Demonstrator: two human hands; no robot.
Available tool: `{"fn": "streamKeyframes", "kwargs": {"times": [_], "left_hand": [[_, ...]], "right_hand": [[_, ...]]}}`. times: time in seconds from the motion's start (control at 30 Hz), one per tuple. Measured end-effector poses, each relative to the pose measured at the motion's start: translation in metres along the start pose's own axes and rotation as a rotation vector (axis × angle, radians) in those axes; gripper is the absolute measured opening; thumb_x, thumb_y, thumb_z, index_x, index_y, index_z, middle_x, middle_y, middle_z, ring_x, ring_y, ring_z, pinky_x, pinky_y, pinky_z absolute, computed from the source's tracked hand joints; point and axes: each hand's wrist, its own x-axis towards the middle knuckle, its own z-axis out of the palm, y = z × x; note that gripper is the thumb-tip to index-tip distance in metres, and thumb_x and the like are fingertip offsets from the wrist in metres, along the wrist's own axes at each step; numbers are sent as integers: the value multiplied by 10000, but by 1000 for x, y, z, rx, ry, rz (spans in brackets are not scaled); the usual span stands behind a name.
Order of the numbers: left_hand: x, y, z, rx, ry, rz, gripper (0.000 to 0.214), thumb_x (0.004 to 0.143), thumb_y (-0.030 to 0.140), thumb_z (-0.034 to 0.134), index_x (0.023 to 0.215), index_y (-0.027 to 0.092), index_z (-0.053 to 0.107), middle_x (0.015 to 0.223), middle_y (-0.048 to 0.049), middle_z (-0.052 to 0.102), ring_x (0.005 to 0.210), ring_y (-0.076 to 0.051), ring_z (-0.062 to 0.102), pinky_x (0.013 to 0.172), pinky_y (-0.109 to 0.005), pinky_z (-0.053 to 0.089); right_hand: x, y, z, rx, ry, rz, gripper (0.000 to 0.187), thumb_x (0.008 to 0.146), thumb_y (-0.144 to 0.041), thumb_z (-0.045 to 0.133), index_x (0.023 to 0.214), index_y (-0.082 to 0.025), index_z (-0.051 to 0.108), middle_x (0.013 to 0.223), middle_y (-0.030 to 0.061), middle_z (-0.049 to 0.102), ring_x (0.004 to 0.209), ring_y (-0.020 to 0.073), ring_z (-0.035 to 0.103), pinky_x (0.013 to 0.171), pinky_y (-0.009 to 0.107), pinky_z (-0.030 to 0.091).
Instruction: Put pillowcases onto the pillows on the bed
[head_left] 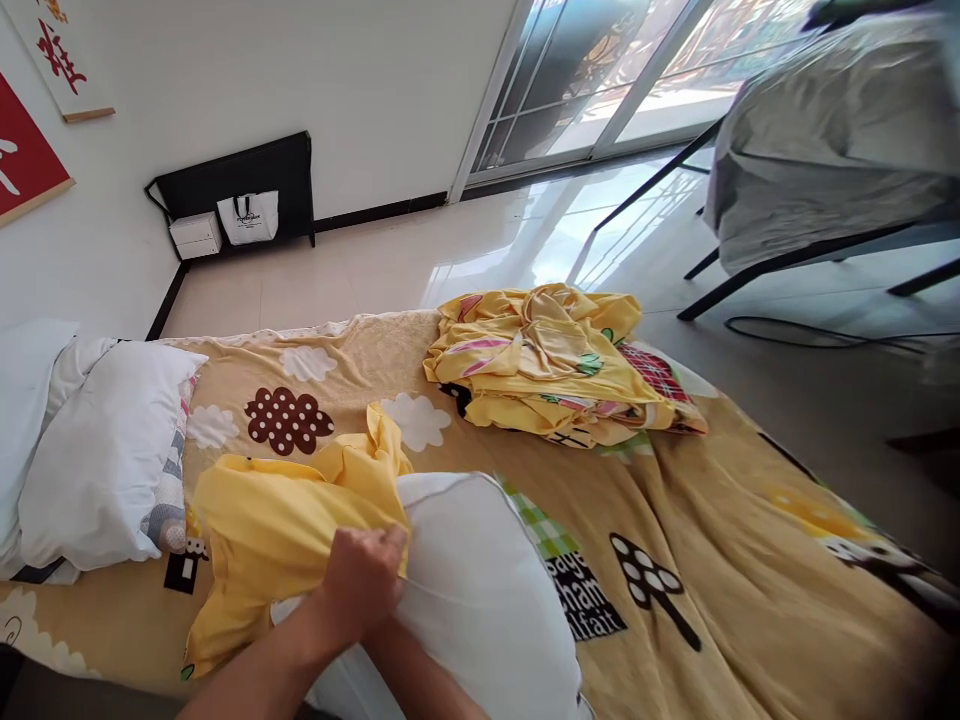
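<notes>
A white pillow (480, 600) lies on the bed in front of me, its left end pushed into a yellow pillowcase (277, 520). My left hand (361, 585) is closed where the pillowcase's edge meets the pillow and grips the yellow cloth there. My right forearm (420, 680) comes up from the bottom edge and passes under the left hand. The right hand itself is hidden, so its fingers do not show.
The bed has a tan blanket (750, 540) with cloud and tree prints. A crumpled yellow sheet (547, 360) lies at the far side, and a second white pillow (97, 460) at the left. A black-framed rack with grey cloth (825, 150) stands on the tiled floor to the right.
</notes>
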Motion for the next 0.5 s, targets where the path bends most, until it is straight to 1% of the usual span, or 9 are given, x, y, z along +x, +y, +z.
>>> {"fn": "streamKeyframes", "kwargs": {"times": [0.07,0.13,0.2,0.23,0.33,0.4,0.43,0.47,0.5], "left_hand": [[-7,3,3,10,-61,4,264,760,90,544,976,205,641,836,-72,719,814,-238,686,663,-285,415],[-7,-11,1,35,-106,-120,257,840,138,490,1051,195,625,898,-96,733,856,-255,693,666,-294,415],[-3,-33,-3,54,-115,-268,267,919,200,411,1102,179,605,913,-116,743,863,-260,699,665,-299,412],[-1,-44,-5,58,-114,-309,285,947,224,370,1113,174,596,913,-120,746,861,-256,702,662,-297,409],[1,-64,-7,45,-121,-318,301,977,259,324,1099,184,589,908,-99,755,858,-226,706,654,-281,392],[-4,-67,-6,25,-138,-283,277,975,275,344,1056,197,597,888,-76,755,854,-216,706,649,-276,378],[-7,-66,-5,15,-146,-260,263,970,279,358,1034,199,600,876,-70,754,854,-218,705,649,-278,373],[-10,-63,-5,7,-153,-238,248,963,277,373,1015,199,602,866,-69,751,853,-222,704,650,-281,368],[-14,-60,-5,0,-158,-215,232,955,268,385,998,197,602,859,-70,749,854,-226,702,653,-285,365]], "right_hand": [[5,-5,7,14,-43,99,224,937,-273,512,1037,-209,703,899,75,722,840,195,666,847,397,536],[11,-4,4,40,-86,106,308,930,-230,457,1134,-222,688,893,89,720,870,230,670,876,403,525],[13,5,-10,67,-103,26,353,915,-196,429,1152,-235,688,938,98,728,966,250,662,957,406,497],[10,12,-20,83,-104,-21,349,915,-195,433,1150,-247,686,1007,96,728,1041,250,644,1011,408,469],[-11,45,-61,160,-81,-260,307,925,-229,484,1175,-252,660,1237,89,671,1212,237,568,1080,414,426],[-28,80,-91,207,17,-401,294,938,-262,496,1188,-271,650,1262,77,664,1204,216,584,1031,377,470],[-34,100,-105,206,111,-385,288,939,-284,504,1188,-283,650,1246,70,674,1186,216,600,1013,375,481],[-38,122,-118,177,249,-275,305,928,-325,525,1206,-277,641,1246,83,674,1174,236,609,1006,400,483],[-39,143,-130,132,383,-70,384,892,-394,570,1245,-252,618,1293,114,646,1197,283,594,1024,462,462]]}}
